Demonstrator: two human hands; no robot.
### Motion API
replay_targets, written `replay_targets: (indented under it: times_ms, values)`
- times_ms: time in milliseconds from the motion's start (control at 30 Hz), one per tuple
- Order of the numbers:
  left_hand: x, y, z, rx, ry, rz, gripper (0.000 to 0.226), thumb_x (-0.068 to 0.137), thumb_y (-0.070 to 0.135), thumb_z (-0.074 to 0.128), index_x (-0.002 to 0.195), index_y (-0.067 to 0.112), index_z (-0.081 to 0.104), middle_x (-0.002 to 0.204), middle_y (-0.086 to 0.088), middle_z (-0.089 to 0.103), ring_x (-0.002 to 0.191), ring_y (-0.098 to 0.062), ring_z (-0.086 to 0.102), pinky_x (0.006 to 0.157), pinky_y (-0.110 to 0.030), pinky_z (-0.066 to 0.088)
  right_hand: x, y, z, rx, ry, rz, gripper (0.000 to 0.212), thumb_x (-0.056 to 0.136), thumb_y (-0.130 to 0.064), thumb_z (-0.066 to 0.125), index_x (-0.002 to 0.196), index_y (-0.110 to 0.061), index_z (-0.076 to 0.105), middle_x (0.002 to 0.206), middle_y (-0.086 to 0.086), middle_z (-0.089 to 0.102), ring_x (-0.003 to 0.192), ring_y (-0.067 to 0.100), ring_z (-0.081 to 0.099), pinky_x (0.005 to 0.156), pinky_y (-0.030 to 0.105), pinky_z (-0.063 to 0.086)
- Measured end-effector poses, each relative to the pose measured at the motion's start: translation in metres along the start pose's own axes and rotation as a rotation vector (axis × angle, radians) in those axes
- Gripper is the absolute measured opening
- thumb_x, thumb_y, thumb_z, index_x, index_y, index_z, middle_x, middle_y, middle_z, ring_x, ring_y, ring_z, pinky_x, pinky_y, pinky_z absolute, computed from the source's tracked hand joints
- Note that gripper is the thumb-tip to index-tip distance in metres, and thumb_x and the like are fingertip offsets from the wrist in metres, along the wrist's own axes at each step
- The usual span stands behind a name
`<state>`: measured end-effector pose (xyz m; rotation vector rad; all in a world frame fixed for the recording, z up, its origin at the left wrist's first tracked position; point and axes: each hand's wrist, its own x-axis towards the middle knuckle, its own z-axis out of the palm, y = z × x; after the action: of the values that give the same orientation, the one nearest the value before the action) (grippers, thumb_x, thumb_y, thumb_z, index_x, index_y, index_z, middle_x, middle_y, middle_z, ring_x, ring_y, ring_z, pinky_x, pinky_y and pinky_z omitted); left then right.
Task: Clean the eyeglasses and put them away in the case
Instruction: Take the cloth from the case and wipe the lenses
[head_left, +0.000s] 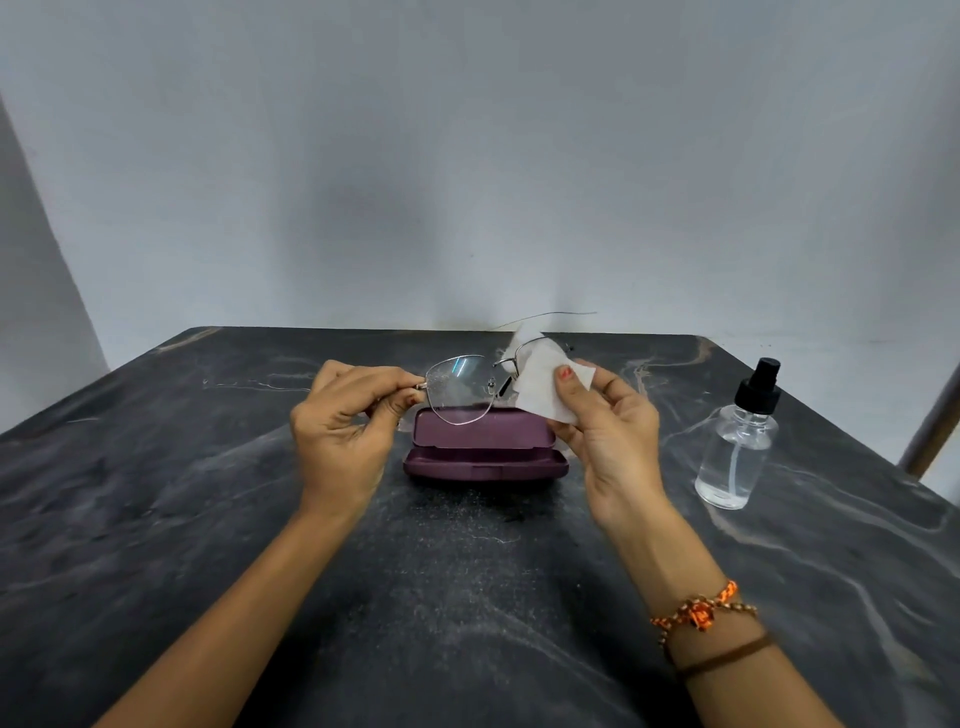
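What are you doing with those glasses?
A person is cleaning eyeglasses. The left hand pinches the frame by one corner, and the right hand holds a white wipe over the other lens. An open purple case waits below on the dark table, with a spray bottle standing to the right.

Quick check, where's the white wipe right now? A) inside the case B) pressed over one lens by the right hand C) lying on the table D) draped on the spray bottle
B: the right hand pinches the white wipe over one lens of the eyeglasses, held above the open case.
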<state>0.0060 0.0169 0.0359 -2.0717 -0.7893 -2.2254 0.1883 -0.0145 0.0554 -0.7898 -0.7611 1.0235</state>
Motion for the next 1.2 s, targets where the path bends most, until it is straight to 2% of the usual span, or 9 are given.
replay_targets:
  times_ms: [100, 167, 333, 533, 700, 833, 1000, 1100, 1200]
  values:
    - [0.0, 0.001, 0.0, 0.006, 0.022, 0.011, 0.017, 0.073, 0.02, 0.066, 0.089, 0.014, 0.064, 0.082, 0.043, 0.06, 0.075, 0.007, 0.052, 0.07, -0.014, 0.04, 0.0, 0.002, 0.001, 0.021, 0.049, 0.014, 0.001, 0.085, -0.008, 0.059, 0.084, -0.009, 0.059, 0.076, 0.001, 0.069, 0.072, 0.013, 0.066, 0.05, 0.02, 0.056]
    - [0.0, 0.003, 0.001, 0.009, 0.04, 0.005, 0.015, 0.074, 0.02, 0.065, 0.088, 0.015, 0.064, 0.081, 0.042, 0.06, 0.075, 0.006, 0.052, 0.07, -0.013, 0.04, 0.001, 0.001, 0.002, 0.11, 0.03, 0.082, 0.007, 0.087, -0.008, 0.055, 0.081, -0.011, 0.058, 0.083, 0.004, 0.066, 0.071, 0.012, 0.066, 0.049, 0.019, 0.055]
    - [0.004, 0.002, 0.0, 0.001, 0.111, -0.002, 0.012, 0.076, 0.019, 0.064, 0.087, 0.015, 0.063, 0.079, 0.041, 0.061, 0.074, 0.006, 0.051, 0.072, -0.013, 0.039, -0.003, 0.002, 0.007, 0.344, -0.107, 0.264, 0.014, 0.091, -0.006, 0.046, 0.081, -0.007, 0.056, 0.062, 0.001, 0.073, 0.057, 0.011, 0.07, 0.048, 0.02, 0.054]
    - [0.005, -0.001, 0.001, -0.023, 0.181, -0.032, 0.016, 0.075, 0.011, 0.067, 0.089, 0.015, 0.063, 0.079, 0.038, 0.063, 0.073, 0.006, 0.053, 0.068, -0.019, 0.041, -0.006, 0.0, 0.01, 0.362, -0.156, 0.309, 0.016, 0.092, -0.007, 0.044, 0.081, -0.008, 0.056, 0.063, 0.0, 0.073, 0.058, 0.01, 0.069, 0.05, 0.022, 0.056]
    - [0.002, 0.002, 0.005, -0.056, 0.16, -0.028, 0.017, 0.078, 0.032, 0.063, 0.085, 0.017, 0.065, 0.079, 0.035, 0.063, 0.073, 0.003, 0.052, 0.065, -0.021, 0.042, -0.013, 0.006, 0.018, 0.333, -0.196, 0.339, 0.015, 0.091, -0.007, 0.045, 0.081, -0.007, 0.056, 0.065, 0.002, 0.073, 0.06, 0.012, 0.07, 0.052, 0.025, 0.058]
    - [-0.002, 0.005, 0.011, -0.059, 0.133, -0.037, 0.015, 0.077, 0.029, 0.064, 0.084, 0.017, 0.065, 0.08, 0.035, 0.063, 0.074, 0.004, 0.053, 0.069, -0.015, 0.041, -0.018, 0.012, 0.024, 0.399, -0.252, 0.373, 0.013, 0.087, -0.011, 0.049, 0.09, -0.001, 0.058, 0.071, 0.006, 0.074, 0.066, 0.016, 0.071, 0.056, 0.029, 0.059]
    - [-0.007, 0.008, 0.016, -0.013, 0.118, -0.023, 0.017, 0.071, 0.012, 0.069, 0.087, 0.012, 0.064, 0.077, 0.006, 0.064, 0.076, 0.007, 0.053, 0.069, -0.016, 0.043, -0.022, 0.012, 0.028, 0.434, -0.297, 0.376, 0.024, 0.068, -0.017, 0.058, 0.087, -0.003, 0.06, 0.073, 0.006, 0.074, 0.068, 0.016, 0.071, 0.061, 0.032, 0.06]
    - [-0.007, 0.009, 0.016, -0.011, 0.09, -0.016, 0.02, 0.069, 0.01, 0.07, 0.088, 0.011, 0.064, 0.077, 0.008, 0.065, 0.077, 0.007, 0.054, 0.069, -0.016, 0.043, -0.024, 0.013, 0.029, 0.447, -0.297, 0.387, 0.029, 0.064, -0.016, 0.06, 0.09, -0.004, 0.059, 0.073, 0.006, 0.074, 0.067, 0.015, 0.071, 0.055, 0.027, 0.059]
    - [-0.01, 0.013, 0.018, -0.002, 0.03, -0.021, 0.017, 0.071, 0.006, 0.064, 0.088, 0.008, 0.065, 0.078, -0.002, 0.068, 0.071, -0.008, 0.056, 0.072, -0.009, 0.039, -0.026, 0.015, 0.031, 0.459, -0.283, 0.384, 0.03, 0.062, -0.014, 0.062, 0.09, -0.003, 0.061, 0.074, 0.007, 0.074, 0.068, 0.015, 0.071, 0.056, 0.024, 0.058]
